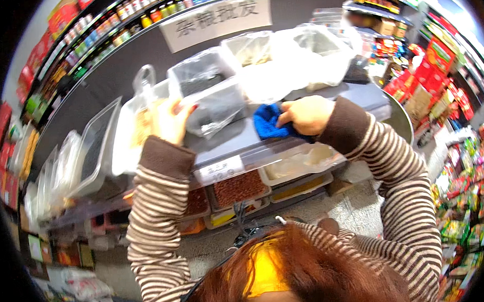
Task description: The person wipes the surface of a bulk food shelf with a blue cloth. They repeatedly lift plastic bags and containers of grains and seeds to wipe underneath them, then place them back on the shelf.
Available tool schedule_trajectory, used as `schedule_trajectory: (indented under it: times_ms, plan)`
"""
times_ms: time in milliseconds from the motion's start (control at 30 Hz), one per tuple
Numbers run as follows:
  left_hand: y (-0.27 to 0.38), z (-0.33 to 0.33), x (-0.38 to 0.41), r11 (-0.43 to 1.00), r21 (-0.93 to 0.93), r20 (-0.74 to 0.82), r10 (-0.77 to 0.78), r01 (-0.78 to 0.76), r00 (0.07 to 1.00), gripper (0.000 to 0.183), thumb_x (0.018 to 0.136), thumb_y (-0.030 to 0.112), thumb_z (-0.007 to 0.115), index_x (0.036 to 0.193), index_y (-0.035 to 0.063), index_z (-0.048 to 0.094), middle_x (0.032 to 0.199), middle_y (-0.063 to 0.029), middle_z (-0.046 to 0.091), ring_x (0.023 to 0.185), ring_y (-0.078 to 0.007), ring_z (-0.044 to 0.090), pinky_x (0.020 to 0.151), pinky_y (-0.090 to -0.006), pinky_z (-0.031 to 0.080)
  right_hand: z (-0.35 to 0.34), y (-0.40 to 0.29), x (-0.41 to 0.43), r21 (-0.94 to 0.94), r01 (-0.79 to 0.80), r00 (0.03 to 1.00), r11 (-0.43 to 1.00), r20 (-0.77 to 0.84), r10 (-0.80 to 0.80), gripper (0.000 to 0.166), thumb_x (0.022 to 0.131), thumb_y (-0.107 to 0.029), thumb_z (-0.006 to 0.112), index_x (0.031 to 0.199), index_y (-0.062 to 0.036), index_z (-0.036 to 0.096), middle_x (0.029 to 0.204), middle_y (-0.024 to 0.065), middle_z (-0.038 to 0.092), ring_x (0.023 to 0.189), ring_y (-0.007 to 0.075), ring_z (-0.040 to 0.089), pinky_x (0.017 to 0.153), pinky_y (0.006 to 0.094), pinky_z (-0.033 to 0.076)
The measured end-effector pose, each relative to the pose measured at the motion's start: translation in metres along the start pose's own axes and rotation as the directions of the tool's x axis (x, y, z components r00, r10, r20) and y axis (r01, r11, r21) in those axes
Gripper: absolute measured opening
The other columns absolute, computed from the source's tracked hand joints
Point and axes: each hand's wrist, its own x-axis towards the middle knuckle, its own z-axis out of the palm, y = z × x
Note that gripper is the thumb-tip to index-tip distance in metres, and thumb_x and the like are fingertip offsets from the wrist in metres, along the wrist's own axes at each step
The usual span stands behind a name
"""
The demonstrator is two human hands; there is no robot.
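Note:
My right hand (306, 115) grips a blue cloth (268, 121) on the grey shelf surface (221, 146), near its front edge. My left hand (168, 120) is at the right side of a whitish plastic bin (122, 136) of tan grain or beans; its fingers are partly blurred, so whether they hold the rim cannot be told. Just right of that hand stands a clear bin (215, 105) lined with a plastic bag, with dark contents low inside. A similar lined bin (199, 73) is behind it.
More bins (323, 52) stand along the back right, very bright. A tilted bin of dark grain (96, 146) is at left. Below the shelf are trays with red beans (240, 188) and pale contents (300, 164). A round metal rim (404, 118) lies right; packaged goods (462, 205) fill the far right.

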Motion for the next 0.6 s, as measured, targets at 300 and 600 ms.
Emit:
schedule_trajectory:
  times_ms: [300,600]
  plan:
    - [0.014,0.004,0.027,0.902,0.431,0.065,-0.025,-0.005,0.998,0.026,0.075,0.019,0.070,0.094,0.0029,0.065,0.090,-0.0162,0.065,0.086,-0.0325,0.063,0.076,-0.0392,0.049,-0.003,0.046,-0.037,0.026,-0.145,0.988,0.989,-0.053,0.146,0.036,0.065,0.000,0.047,0.090,-0.0105,0.070,0.089,0.0128,0.058,0.089,0.0320,0.058,0.081,0.0365,0.046]
    - [0.016,0.012,0.035,0.888,0.440,0.043,-0.166,0.131,0.985,0.031,0.076,0.019,0.070,0.103,0.0062,0.064,0.095,-0.0177,0.065,0.092,-0.0322,0.062,0.081,-0.0400,0.048,-0.013,0.196,-0.104,0.012,-0.426,0.901,0.905,0.102,0.423,0.031,0.066,-0.005,0.047,0.083,-0.0096,0.072,0.082,0.0189,0.065,0.079,0.0287,0.062,0.076,0.0335,0.049]
